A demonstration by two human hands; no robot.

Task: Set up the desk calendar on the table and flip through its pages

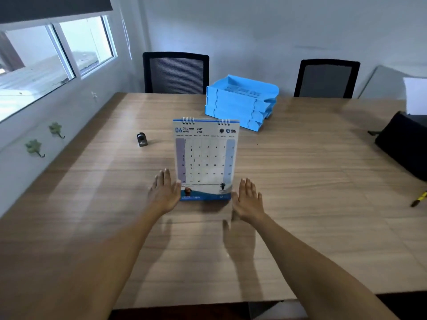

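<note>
We find the desk calendar standing upright near the middle of the table, well in from every edge, its June page facing us and its two runs of wire binding at the top. We judge it has been set there so the page reads from the near edge, where the person stands. The left hand sits at the calendar's lower left corner, fingers spread flat and pointing away, the thumb side touching or nearly touching the card; the right hand mirrors it at the lower right corner, also flat and spread, just beside the base. Neither hand grips anything; we read them as steadying or squaring the stand, not lifting it. Behind the calendar, toward the far edge, a stack of blue letter trays stands close but apart from it. A small dark metal object sits left of the calendar; we cannot tell what it is. We cannot see the back leg or fold of the stand, so how firmly it props is a guess. At the right edge a black bag and a yellow pen are cut off by the frame. The smaller print on the page is too soft to read.
</note>
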